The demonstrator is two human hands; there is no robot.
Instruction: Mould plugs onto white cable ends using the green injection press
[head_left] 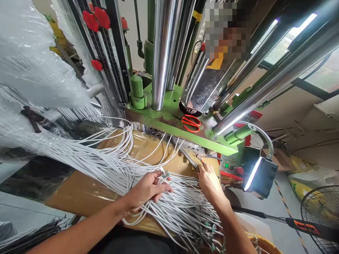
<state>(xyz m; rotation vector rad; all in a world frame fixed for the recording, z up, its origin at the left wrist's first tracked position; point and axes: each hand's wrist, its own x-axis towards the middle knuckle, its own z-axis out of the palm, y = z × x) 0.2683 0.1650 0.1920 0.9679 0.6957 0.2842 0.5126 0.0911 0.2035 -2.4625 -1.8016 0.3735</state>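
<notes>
I'm on the head camera feed now, and the wearer's arms come in from the bottom edge. The left forearm (79,230) is long and bare all the way up to the frame edge, and the right forearm (234,225) is bare too, tapering neatly into the wrist. Both the left hand (147,188) and the right hand (210,181) are ungloved, with slim fingers (161,190). Low in the frame, between the arms, I can pick out a black garment (116,245), too dark for me to read any seams or markings.
</notes>
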